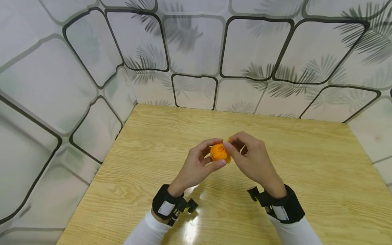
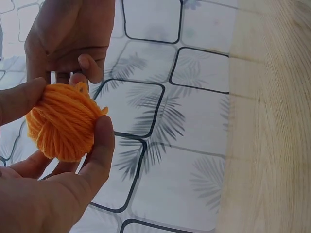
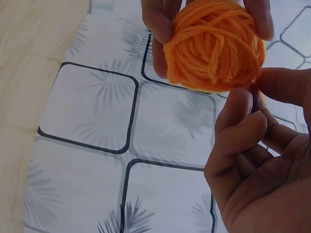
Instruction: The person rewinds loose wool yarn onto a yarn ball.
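Observation:
A small ball of orange yarn [image 1: 219, 152] is held up above the wooden table, near the middle of the head view. My left hand [image 1: 197, 162] grips it from the left, fingers curled around the far side and thumb along the near edge. Strands wound in crossing directions show on the ball [image 3: 214, 48] in the right wrist view. At the ball's right edge my right hand [image 1: 252, 154] pinches a strand of the yarn between thumb and forefinger. Its other fingers are bent, and the pinched end is mostly hidden by the fingertips.
The pale wooden table [image 1: 137, 136] stretches beneath both hands. Behind and to the left stands a light wall covering [image 1: 196, 44] with dark rounded outlines and leaf prints. Black straps with small cameras [image 1: 166, 202] sit on both wrists.

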Demonstrator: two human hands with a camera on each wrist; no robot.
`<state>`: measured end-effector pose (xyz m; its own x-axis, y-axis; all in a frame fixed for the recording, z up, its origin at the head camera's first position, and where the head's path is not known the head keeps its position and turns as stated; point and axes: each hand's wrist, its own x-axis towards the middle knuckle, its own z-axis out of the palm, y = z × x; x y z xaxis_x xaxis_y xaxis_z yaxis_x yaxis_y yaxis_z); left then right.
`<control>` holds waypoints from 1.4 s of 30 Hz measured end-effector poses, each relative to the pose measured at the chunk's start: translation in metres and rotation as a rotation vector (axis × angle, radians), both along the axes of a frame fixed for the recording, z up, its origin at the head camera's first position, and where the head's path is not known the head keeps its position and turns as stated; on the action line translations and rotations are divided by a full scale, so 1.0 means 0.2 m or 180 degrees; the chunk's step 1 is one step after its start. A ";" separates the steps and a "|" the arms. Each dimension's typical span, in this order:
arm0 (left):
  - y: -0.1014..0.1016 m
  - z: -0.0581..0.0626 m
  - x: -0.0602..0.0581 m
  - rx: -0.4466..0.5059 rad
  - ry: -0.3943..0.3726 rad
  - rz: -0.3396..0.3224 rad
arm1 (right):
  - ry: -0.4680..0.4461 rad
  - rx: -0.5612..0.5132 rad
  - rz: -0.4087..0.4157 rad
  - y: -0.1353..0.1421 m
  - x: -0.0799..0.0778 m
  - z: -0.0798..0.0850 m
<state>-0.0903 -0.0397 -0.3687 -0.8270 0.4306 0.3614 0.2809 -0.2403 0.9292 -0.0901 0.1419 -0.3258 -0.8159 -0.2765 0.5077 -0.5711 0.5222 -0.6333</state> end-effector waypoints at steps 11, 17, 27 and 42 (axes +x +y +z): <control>-0.02 0.01 0.02 0.0244 -0.0216 -0.0313 | -0.0962 -0.0716 0.0258 0.01 -0.04 -0.01; -0.03 0.01 0.02 0.0294 -0.0360 -0.0424 | -0.1161 -0.0961 0.0283 0.00 -0.06 -0.03; -0.02 -0.02 -0.01 0.0900 -0.1340 -0.0356 | -0.1294 -0.0771 0.0374 0.00 -0.06 -0.08; 0.05 -0.14 -0.15 -0.0605 -0.1394 0.0777 | -0.2702 -0.1087 0.0684 0.04 -0.21 -0.38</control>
<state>-0.1200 -0.0304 -0.3959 -0.9672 0.2310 -0.1057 -0.1163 -0.0324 0.9927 -0.1323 0.1507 -0.4012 -0.8992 -0.4101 -0.1524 0.0896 0.1685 -0.9816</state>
